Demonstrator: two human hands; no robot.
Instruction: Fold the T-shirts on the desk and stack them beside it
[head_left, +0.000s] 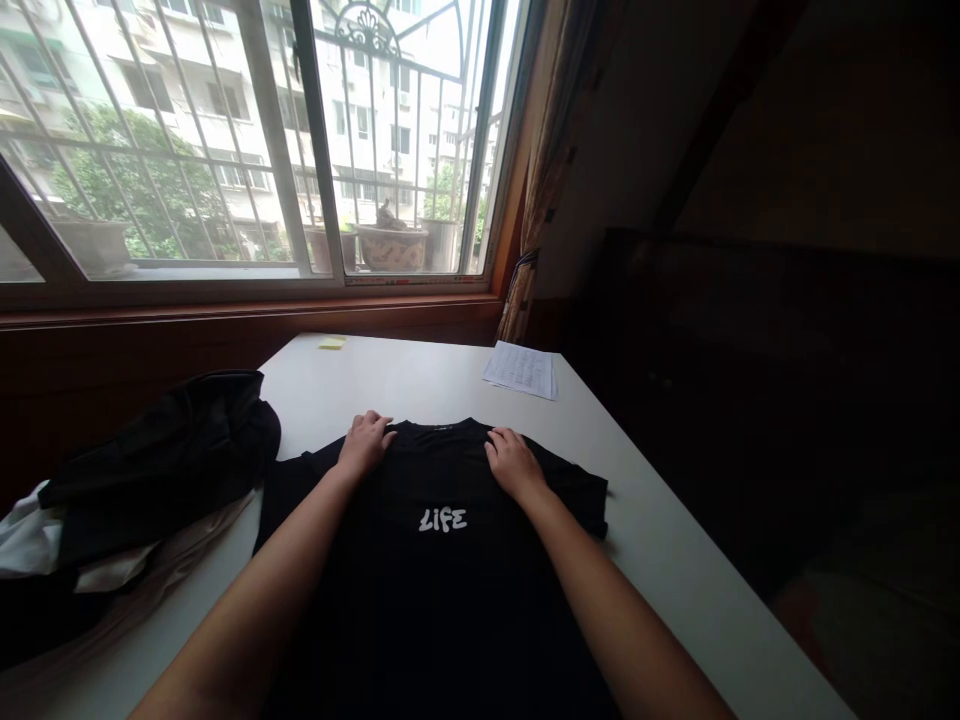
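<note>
A black T-shirt (442, 600) lies spread out on the white table, its neckline at the far side and its sleeves out to both sides. White lettering (442, 519) on its chest reads upside down from here. My left hand (366, 442) rests on the shirt's left shoulder by the collar, fingers slightly bent and thumb apart. On the opposite shoulder lies my right hand (514, 460), palm down with fingers loosely bent. No fold of cloth shows between the fingers of either hand. The shirt's lower part runs out of view between my forearms.
A heap of dark and light clothes (157, 470) covers the table's left side. Printed papers (522, 370) lie at the far right of the white table (645, 520), and a yellow sticky note (331, 342) at the far left edge. Behind stand a barred window and a tied curtain (525, 270).
</note>
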